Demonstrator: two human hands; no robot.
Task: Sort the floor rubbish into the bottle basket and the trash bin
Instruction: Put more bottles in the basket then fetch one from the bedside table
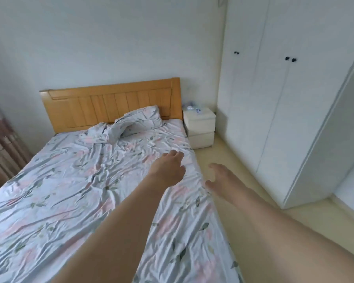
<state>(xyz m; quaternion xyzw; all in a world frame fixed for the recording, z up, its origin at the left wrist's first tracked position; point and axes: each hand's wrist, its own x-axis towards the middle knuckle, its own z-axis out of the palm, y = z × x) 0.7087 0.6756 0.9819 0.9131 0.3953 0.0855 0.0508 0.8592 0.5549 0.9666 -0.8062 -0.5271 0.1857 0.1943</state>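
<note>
Forearms reach forward from the lower frame, the left hand (169, 167) held over the right edge of the bed (70, 190) and the right hand (219, 176) over the pale floor (233, 231), both with fingers spread and holding nothing. No rubbish, bottle basket or trash bin is in view, so the step in hand appears to be searching, and the next move calls for looking down the open floor strip between bed edge and wardrobe (274, 99). Farther off, the nightstand (200, 127) closes that strip, carrying indistinct clutter.
</note>
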